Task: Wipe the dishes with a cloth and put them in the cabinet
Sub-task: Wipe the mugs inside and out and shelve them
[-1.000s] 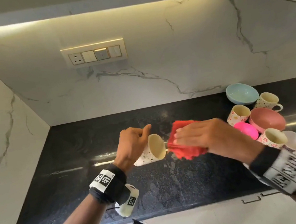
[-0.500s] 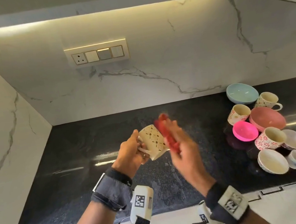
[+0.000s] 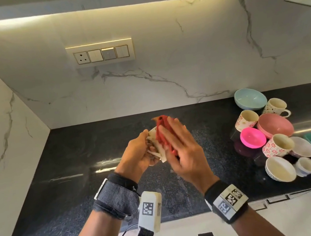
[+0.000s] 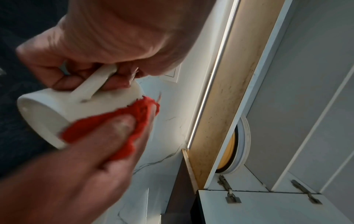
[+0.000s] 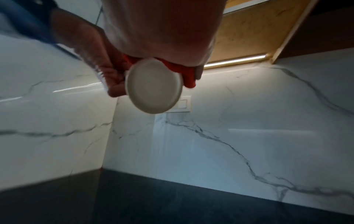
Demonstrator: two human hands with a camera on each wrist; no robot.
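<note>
Head view: above the black counter, the left hand grips a white mug by its handle while the right hand's flat fingers press a red cloth against its side.

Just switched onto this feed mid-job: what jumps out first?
The red cloth, pressed by the right hand against a white cup that the left hand holds by its handle, mid-counter. Then the cluster of colourful cups and bowls at the counter's right end.
</note>
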